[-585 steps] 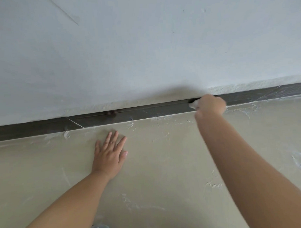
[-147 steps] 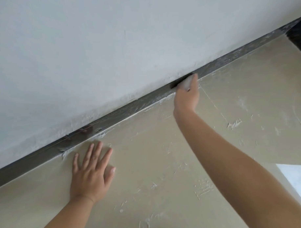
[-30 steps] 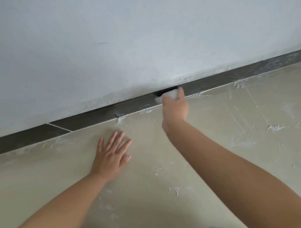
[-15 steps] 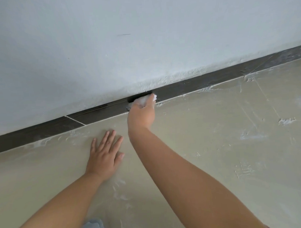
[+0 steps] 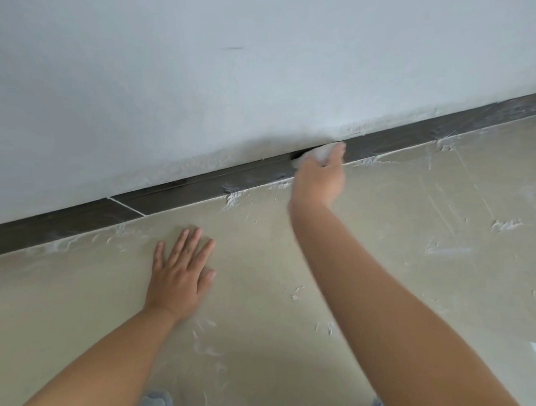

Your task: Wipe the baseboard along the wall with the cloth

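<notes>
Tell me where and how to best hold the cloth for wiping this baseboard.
Grip the cloth as a bunched wad, as the right hand does: fingers curled over it from the floor side, soft face pushed against the baseboard. The dark strip is narrow and sits low, so a compact wad probably suits it.

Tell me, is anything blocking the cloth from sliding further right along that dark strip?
Nothing visible does. The right hand presses the cloth on the baseboard, which runs bare to the picture's right edge, with only whitish smears on it. The left hand rests flat on the floor, clear of it.
</notes>
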{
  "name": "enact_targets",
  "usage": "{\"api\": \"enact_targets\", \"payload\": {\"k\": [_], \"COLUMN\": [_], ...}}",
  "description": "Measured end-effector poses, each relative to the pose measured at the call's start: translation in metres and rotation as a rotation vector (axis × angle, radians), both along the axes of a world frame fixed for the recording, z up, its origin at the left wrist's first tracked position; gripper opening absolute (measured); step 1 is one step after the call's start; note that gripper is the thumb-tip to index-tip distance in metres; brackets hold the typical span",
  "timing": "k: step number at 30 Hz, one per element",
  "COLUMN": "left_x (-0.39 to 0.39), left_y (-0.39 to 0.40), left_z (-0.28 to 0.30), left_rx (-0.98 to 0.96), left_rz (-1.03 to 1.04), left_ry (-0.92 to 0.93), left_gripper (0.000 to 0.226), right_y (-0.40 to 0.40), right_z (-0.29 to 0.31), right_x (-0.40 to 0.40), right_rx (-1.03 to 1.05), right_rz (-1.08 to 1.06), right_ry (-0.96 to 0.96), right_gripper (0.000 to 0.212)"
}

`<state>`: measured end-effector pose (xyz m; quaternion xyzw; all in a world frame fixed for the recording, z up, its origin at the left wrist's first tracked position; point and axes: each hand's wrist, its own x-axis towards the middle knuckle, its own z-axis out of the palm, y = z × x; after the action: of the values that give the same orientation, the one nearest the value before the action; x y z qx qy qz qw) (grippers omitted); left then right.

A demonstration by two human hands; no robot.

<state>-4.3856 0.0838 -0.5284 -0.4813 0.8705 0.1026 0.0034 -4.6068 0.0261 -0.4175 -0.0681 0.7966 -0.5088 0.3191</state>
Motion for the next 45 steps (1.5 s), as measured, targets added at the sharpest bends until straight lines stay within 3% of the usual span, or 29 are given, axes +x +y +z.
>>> {"api": "enact_targets", "payload": {"k": [4,7,15,20,27,32,40,45], "left_x": [-0.001,-0.002,-0.002,-0.001,-0.001,0.000,0.000,0.000], "left_y": [0.001,0.001,0.000,0.000,0.000,-0.001,-0.001,0.000], "left_z": [-0.001,-0.002,0.000,0.000,0.000,0.001,0.000,0.000], "left_rx": [-0.038,-0.035,0.017,-0.001,-0.013,0.009,-0.027,-0.056], "left_rz": [-0.007,-0.006,0.021,0.010,0.008,0.000,-0.007,-0.018], "left_ry": [-0.021,-0.016,-0.011,-0.020,-0.033,-0.048,-0.034,-0.025], "left_gripper": [0.047,0.048,0.058,0.058,0.057,0.057,0.052,0.041], "right_y": [0.007,0.004,-0.010,-0.002,0.006,0.007,0.008,0.004], "right_z": [-0.008,-0.024,-0.036,-0.033,-0.036,-0.032,-0.022,-0.020], "right_x": [0.060,0.063,-0.052,-0.060,0.056,0.091,0.035,0.082], "right_rx": [-0.018,0.011,0.150,0.208,0.121,0.065,-0.003,-0.061], "right_rz": [0.153,0.145,-0.030,0.078,0.329,0.338,0.087,0.215], "right_ry": [-0.135,-0.184,0.123,0.225,0.004,-0.211,-0.171,-0.227], "right_gripper": [0.058,0.058,0.062,0.058,0.063,0.069,0.065,0.075]}}
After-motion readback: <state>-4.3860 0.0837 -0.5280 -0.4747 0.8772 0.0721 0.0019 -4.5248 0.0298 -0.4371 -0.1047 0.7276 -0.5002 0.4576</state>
